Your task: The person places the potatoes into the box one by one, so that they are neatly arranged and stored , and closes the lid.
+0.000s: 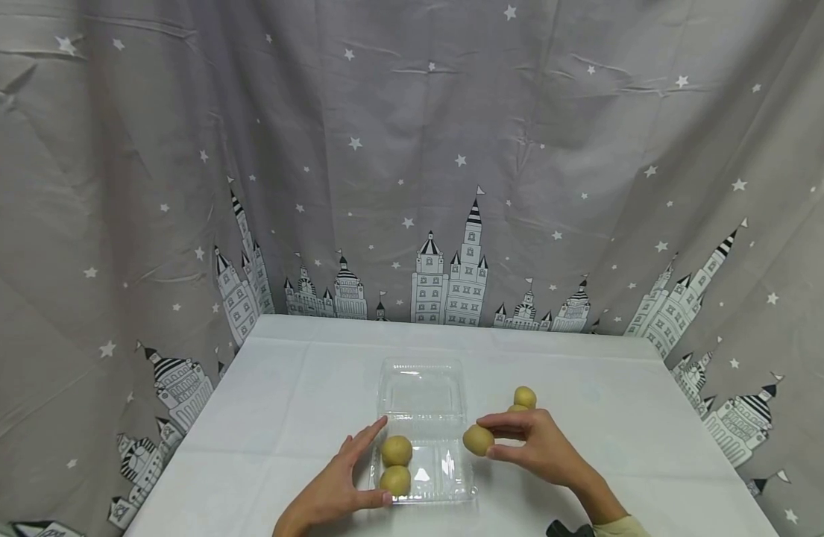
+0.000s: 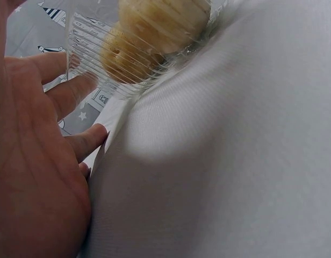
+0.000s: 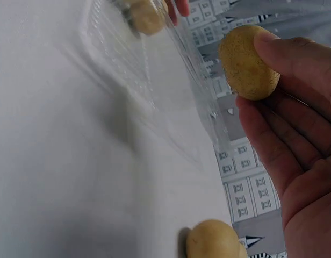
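My right hand [image 1: 539,445] pinches a potato [image 3: 248,62] between thumb and fingertips, just right of a clear plastic clamshell container [image 1: 441,488]. Two more potatoes [image 1: 396,450] sit one behind the other along the left side of the container's base. The container's lid [image 1: 421,388] lies folded back, away from me. My left hand [image 1: 334,485] is spread at the container's left side, its thumb at the front corner and its fingers along the side wall. In the left wrist view those fingers [image 2: 74,94] lie straight against the ribbed plastic.
Beyond my right hand, two loose potatoes [image 1: 525,397] lie on the white-covered table [image 1: 304,388], one partly hidden by the hand. A grey curtain [image 1: 398,149] printed with castles and stars hangs behind and around the table.
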A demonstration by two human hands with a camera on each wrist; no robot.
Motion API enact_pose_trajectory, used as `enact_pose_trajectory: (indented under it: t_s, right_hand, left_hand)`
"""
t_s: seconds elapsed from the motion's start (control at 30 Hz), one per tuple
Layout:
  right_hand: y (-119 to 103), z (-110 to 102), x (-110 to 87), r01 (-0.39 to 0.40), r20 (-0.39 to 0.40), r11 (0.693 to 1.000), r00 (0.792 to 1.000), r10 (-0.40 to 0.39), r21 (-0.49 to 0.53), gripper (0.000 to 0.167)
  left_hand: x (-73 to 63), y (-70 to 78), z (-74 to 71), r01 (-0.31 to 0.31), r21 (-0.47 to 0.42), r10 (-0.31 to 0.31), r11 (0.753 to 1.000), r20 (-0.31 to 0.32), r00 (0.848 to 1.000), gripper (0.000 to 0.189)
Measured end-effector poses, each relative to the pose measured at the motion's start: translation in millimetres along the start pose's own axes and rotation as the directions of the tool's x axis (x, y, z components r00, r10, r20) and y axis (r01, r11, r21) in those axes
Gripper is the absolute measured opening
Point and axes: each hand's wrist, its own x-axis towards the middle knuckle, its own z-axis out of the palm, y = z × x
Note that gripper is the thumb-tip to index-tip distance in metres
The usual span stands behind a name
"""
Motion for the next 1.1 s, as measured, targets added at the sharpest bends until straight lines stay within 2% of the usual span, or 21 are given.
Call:
enact_pose_trajectory:
  t_s: [0.6, 0.87, 1.1]
  right_hand:
    - [-0.6, 24.7, 10.0, 0.061, 0.081, 0.997, 0.995, -0.064, 0.038, 0.04]
    - [-3.6, 31.2, 16.3, 0.019, 0.104, 1.0, 0.994, -0.02, 0.009, 0.039]
    - [-4.7, 36.1, 20.5, 0.05, 0.12, 0.999, 0.992, -0.048, -0.012, 0.039]
  left_hand:
    - [-2.0, -1.5, 0.8, -0.022, 0.001, 0.022, 1.0, 0.004, 1.0, 0.118]
    - [-0.5, 0.7, 0.3, 0.011, -0.005, -0.011, 1.0, 0.0, 1.0, 0.118]
    - [-0.1, 0.6, -1.1, 0.004, -0.006, -0.003, 1.0, 0.008, 1.0, 0.118]
